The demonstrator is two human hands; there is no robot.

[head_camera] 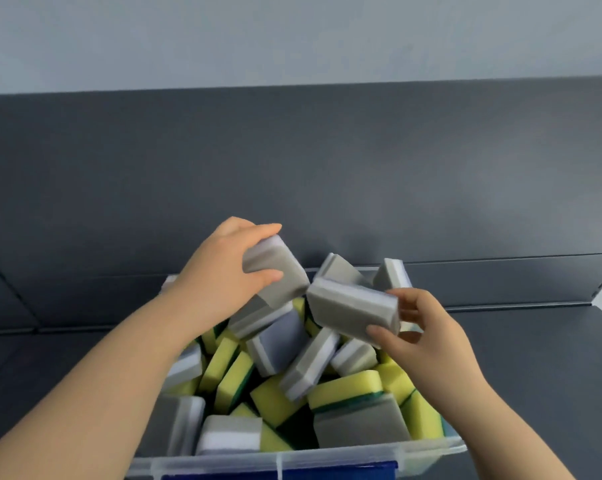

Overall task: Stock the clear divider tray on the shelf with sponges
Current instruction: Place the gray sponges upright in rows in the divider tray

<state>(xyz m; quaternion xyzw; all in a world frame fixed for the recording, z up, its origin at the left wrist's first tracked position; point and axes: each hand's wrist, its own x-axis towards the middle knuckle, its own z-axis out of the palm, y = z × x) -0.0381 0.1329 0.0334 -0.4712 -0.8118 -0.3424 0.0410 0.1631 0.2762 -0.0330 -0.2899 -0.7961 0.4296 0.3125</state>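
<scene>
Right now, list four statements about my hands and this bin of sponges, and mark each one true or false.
1. The left hand holds a grey and white rectangular foam sponge. True.
2. The right hand is empty. False: it pinches a second grey and white sponge.
3. The clear plastic bin contains only grey sponges. False: yellow and green sponges lie in it too.
4. Both held sponges are above the pile in the bin. True.
</scene>
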